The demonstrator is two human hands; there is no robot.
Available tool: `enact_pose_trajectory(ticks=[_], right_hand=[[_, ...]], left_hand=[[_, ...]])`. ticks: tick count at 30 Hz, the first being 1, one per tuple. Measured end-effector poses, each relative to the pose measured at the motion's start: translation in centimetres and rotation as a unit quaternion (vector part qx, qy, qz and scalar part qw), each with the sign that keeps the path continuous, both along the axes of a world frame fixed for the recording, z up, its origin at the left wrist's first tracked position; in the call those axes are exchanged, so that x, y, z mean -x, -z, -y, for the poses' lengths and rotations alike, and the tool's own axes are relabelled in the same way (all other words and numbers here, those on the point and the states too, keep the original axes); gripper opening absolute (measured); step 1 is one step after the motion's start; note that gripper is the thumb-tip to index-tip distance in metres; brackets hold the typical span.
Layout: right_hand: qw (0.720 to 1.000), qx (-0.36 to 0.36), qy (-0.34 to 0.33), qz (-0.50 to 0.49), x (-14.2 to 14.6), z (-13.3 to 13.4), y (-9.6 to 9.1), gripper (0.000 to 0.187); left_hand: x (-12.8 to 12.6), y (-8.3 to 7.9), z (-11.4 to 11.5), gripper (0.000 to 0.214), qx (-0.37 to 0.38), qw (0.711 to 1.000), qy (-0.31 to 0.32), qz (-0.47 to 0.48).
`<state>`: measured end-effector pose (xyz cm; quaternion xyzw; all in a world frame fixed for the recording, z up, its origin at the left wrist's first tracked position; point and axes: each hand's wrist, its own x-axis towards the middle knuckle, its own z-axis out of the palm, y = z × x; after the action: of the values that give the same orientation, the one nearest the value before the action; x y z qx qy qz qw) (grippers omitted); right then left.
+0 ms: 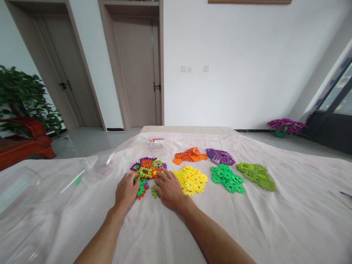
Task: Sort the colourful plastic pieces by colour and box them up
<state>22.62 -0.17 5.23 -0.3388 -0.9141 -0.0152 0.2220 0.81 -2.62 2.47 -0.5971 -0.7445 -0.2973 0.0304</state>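
Observation:
A mixed heap of plastic interlocking pieces (147, 168), purple, orange, green and red, lies on the white cloth. My left hand (127, 191) rests at its near edge with fingers curled over a few green and red pieces. My right hand (169, 188) lies flat beside it, fingers stretched onto the heap's right side, a loose green piece (154, 191) under its thumb side. Sorted piles sit to the right: yellow (191, 180), orange (190, 155), purple (220, 156), dark green (227, 178) and light green (257, 175).
The cloth-covered table (247, 227) fills the foreground. Clear plastic bags and containers (98, 164) lie at the left. A small red and white label (155, 140) sits at the far edge. A metal tool (351, 197) lies at the right edge.

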Motion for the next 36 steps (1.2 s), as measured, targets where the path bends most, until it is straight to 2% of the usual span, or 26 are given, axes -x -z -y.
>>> enact_pose_trajectory(ticks=[5, 8, 12, 15, 17, 20, 22, 24, 27, 31, 36], right_hand=[[1.0, -0.006, -0.015, -0.02, 0.1, -0.4, -0.3, 0.023], [0.998, -0.005, 0.019, -0.052, -0.5, -0.6, -0.4, 0.022], [0.981, 0.025, 0.062, -0.184, -1.4, -1.3, -0.3, 0.023], [0.951, 0.086, 0.073, -0.289, -1.9, -2.2, -0.1, 0.028], [0.929, 0.156, 0.095, -0.323, -2.2, -3.1, 0.0, 0.037], [0.864, 0.267, 0.134, -0.405, -2.6, -4.6, 0.2, 0.043], [0.813, 0.289, 0.147, -0.484, -3.0, -5.5, 0.3, 0.047], [0.788, 0.271, 0.149, -0.532, -3.4, -6.1, 0.6, 0.053], [0.803, 0.235, 0.148, -0.527, -3.7, -6.4, 1.1, 0.052], [0.875, 0.205, 0.099, -0.428, -3.0, -4.9, 1.3, 0.032], [0.954, 0.151, -0.036, -0.255, -1.6, -1.8, 0.0, 0.025]], left_hand=[[0.0, 0.0, 0.0, 0.024, 0.01, 1.0, -0.001, 0.002], [0.0, -0.1, 0.0, 0.024, 0.014, 1.0, 0.002, 0.007], [0.0, -0.1, 0.0, 0.022, 0.016, 1.0, 0.006, 0.013], [0.0, -0.2, 0.1, 0.022, 0.014, 1.0, 0.003, 0.011], [-0.1, -0.2, 0.1, 0.022, 0.014, 1.0, 0.001, 0.008], [0.0, -0.2, 0.1, 0.023, 0.013, 1.0, 0.003, 0.005], [0.0, -0.1, 0.0, 0.022, 0.01, 1.0, 0.004, 0.004], [0.1, 0.0, 0.0, 0.023, 0.008, 1.0, 0.003, 0.002], [0.1, 0.1, 0.0, 0.023, 0.008, 1.0, 0.002, 0.001], [0.1, -0.1, 0.0, 0.021, 0.01, 1.0, 0.003, 0.007], [0.0, -0.2, 0.1, 0.022, 0.009, 1.0, 0.005, 0.009]])
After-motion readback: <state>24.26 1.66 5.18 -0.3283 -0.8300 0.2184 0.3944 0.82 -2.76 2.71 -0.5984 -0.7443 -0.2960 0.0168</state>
